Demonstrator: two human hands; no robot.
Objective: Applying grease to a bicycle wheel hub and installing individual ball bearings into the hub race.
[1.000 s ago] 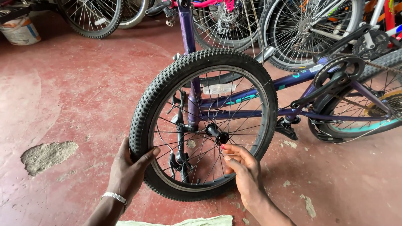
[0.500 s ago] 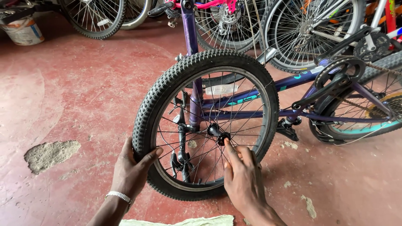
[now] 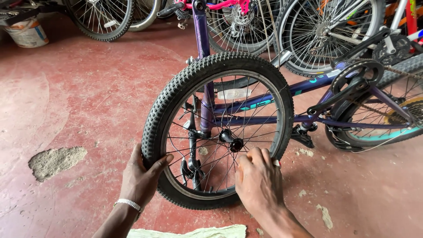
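A small purple bicycle [image 3: 264, 119] stands upside down on a red floor. Its front wheel [image 3: 220, 61], with a knobby black tyre, faces me, the axle hub [image 3: 235, 144] at its middle. My left hand [image 3: 141, 178], a silver bracelet on its wrist, grips the tyre at the lower left with the thumb hooked over the tread. My right hand [image 3: 257, 183] lies back-up against the spokes and rim at the lower right, just below the hub, fingers curled. A small red and white bit shows at its fingertips; I cannot tell what it is.
The crank and chainring [image 3: 357, 77] and a pedal [image 3: 304, 134] lie to the right. Several other bicycles' wheels [image 3: 321, 31] crowd the back. A white bucket [image 3: 27, 31] stands far left, a pale cloth [image 3: 189, 231] lies at the bottom edge, and a broken floor patch [image 3: 55, 161] shows left.
My right hand has turned from palm-up beside the hub to back-up, with its fingers curled onto the spokes and rim. My left hand has kept its grip on the tyre.
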